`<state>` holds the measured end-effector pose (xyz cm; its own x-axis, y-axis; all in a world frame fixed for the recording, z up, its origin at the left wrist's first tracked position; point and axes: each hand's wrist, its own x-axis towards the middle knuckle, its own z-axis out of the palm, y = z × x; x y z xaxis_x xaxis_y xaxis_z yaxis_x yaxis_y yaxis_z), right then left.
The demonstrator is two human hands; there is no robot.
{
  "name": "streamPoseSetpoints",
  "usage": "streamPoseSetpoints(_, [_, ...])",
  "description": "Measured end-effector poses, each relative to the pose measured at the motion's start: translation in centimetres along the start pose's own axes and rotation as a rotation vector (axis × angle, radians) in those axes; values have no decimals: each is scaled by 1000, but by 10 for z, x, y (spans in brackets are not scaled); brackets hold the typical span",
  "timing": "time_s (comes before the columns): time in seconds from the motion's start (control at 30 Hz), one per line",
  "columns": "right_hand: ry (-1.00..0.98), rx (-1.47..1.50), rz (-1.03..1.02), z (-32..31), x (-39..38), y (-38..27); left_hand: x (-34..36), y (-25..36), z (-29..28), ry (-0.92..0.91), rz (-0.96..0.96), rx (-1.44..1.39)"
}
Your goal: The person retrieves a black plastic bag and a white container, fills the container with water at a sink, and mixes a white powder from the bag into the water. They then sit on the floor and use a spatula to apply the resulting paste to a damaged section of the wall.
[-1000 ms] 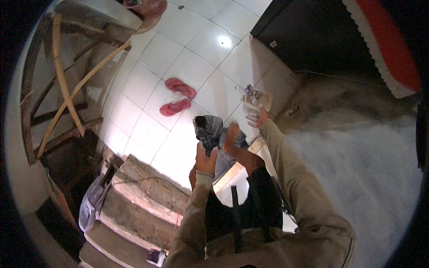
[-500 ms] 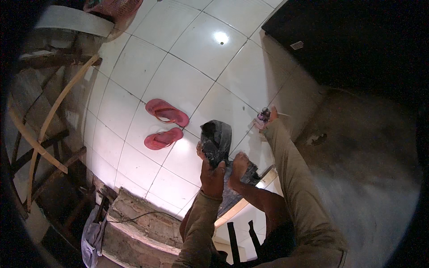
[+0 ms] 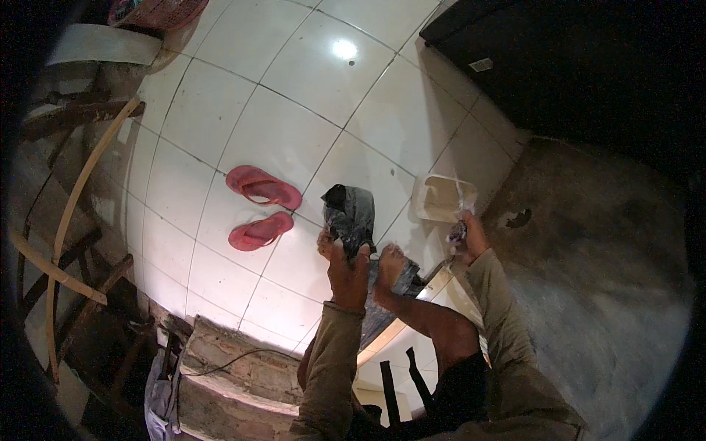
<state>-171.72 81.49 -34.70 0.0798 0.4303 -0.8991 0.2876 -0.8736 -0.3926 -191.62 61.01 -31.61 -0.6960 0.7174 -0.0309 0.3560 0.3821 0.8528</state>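
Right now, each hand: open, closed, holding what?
Left hand: closed on the near end of a black-grey item.
Right hand: closed on a purple-white wad.

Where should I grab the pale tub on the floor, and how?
Probably pinch the rim of the pale tub on its left, coming from the picture's left. It sits open side up, with a raised wall to pinch, and floor tiles lie along that side, while the right hand is close to its near right corner.
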Motion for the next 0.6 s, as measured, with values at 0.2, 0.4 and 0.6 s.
streamPoseSetpoints(0.2, [95,-348,-154,-9,126,-57,24,21,-2,-126,-188,-140])
streamPoseSetpoints(0.4, [397,-391,98,-19,128,29,38,53,-11,-160,-345,-325])
streamPoseSetpoints(0.6, [-63,345,277,-6,148,144,31,26,0,-116,-143,1])
